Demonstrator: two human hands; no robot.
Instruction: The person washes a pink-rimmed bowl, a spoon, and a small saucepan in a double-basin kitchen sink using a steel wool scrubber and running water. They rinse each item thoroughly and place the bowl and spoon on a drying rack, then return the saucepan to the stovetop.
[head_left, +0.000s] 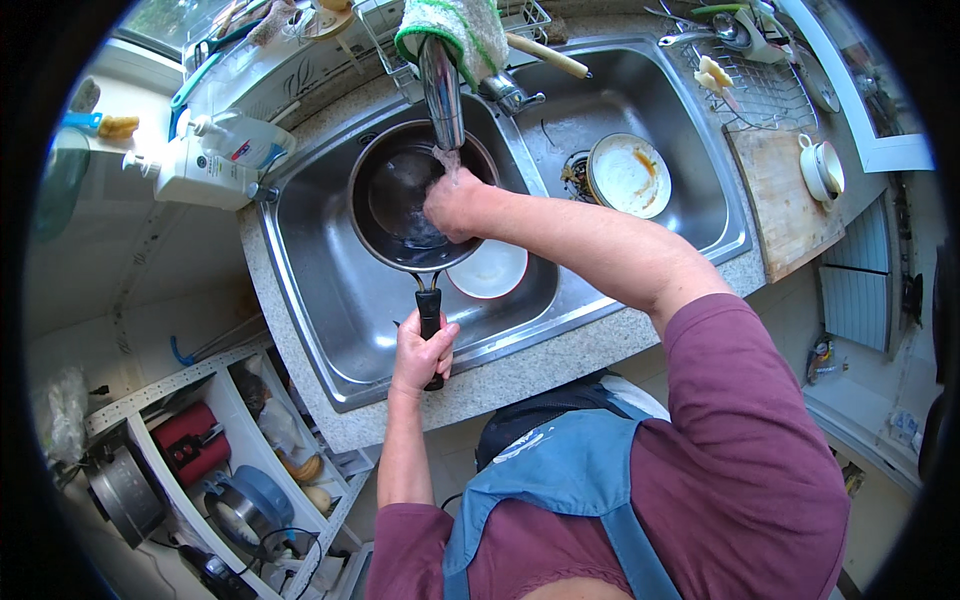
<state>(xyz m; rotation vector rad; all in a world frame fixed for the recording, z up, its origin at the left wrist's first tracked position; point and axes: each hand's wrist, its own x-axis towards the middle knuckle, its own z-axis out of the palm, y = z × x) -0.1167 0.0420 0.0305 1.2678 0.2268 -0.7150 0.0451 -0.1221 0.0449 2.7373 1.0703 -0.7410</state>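
My left hand (424, 349) grips the black handle (429, 309) of a dark frying pan (390, 191), which is held over the left sink basin. Inside the pan, near its right side, is my right hand (456, 206), its fingers curled in; whether it holds something is hidden. Water runs from the chrome faucet (442, 97) onto that hand and into the pan, where a little water lies. A white dish with a red rim (491, 268) shows partly beneath the pan, at the bottom of the basin.
Stacked dishes with brown food residue (628, 176) stand in the right basin beside a drain strainer with scraps (576, 176). Pump bottles (206, 176) stand at the left. A wooden cutting board (776, 195) bears white cups (819, 166). A green-edged cloth (457, 37) drapes the faucet.
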